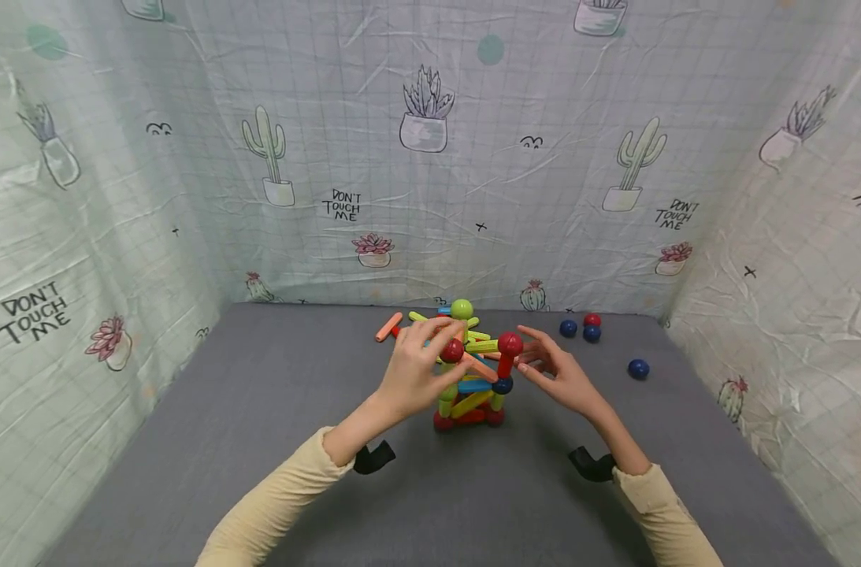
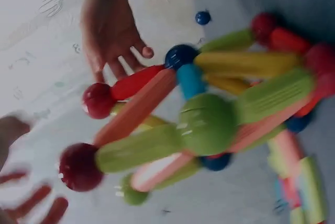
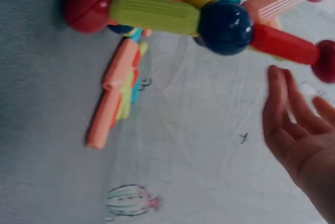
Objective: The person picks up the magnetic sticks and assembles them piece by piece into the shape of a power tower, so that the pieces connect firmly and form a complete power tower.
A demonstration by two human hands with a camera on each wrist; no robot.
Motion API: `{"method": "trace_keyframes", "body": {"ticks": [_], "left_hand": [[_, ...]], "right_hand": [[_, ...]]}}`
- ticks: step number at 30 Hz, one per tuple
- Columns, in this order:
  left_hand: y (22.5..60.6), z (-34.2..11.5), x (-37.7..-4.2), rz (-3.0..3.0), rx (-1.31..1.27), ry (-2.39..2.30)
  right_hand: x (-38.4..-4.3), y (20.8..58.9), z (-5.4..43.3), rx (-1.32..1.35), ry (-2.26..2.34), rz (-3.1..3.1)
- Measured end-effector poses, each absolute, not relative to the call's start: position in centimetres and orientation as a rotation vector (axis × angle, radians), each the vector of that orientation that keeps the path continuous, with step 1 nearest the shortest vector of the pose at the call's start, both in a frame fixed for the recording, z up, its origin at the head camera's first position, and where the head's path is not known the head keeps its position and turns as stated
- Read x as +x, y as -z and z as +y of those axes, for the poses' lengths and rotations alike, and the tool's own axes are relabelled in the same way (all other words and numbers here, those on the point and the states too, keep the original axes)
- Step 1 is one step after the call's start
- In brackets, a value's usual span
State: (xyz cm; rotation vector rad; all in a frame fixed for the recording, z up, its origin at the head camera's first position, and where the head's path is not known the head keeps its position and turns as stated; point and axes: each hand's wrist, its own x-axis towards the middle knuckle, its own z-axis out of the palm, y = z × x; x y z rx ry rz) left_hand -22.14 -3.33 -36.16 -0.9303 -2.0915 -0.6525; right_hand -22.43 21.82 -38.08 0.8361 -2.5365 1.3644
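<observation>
A tower of magnetic sticks and balls (image 1: 475,386) stands on the dark grey table between the two hands. My left hand (image 1: 410,370) is by its upper left corner, around a dark red ball (image 1: 452,350). In the left wrist view those fingers (image 2: 36,203) are spread and apart from that ball (image 2: 81,167). My right hand (image 1: 561,378) is beside the upper right corner, near a red ball (image 1: 510,343) on a red stick (image 3: 282,43). Its fingers are fairly straight and hold nothing. A green ball (image 1: 462,309) tops the far side.
Loose sticks in several colours lie behind the tower, among them an orange stick (image 1: 389,327). Toward the back right are a red ball (image 1: 592,320) and some blue balls, one blue ball (image 1: 639,368) set apart. A patterned curtain (image 1: 302,157) surrounds the table (image 1: 274,394).
</observation>
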Motion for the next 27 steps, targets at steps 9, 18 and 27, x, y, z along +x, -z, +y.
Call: {"method": "trace_keyframes", "body": {"ticks": [9,18,27], "left_hand": [[42.9,-5.7,-21.8,-2.434,-0.666,1.433],[43.4,-4.4,-22.8,-2.4,-0.696,1.571],[45.6,-5.4,-29.6,-2.392,-0.652,1.37]], "right_hand": [[-23.5,40.8,23.0,0.846,-1.637,-2.717],[-23.3,41.2,23.1,0.708,-1.595,-2.766],[-23.5,40.2,23.9,0.58,-1.402,-2.698]]}}
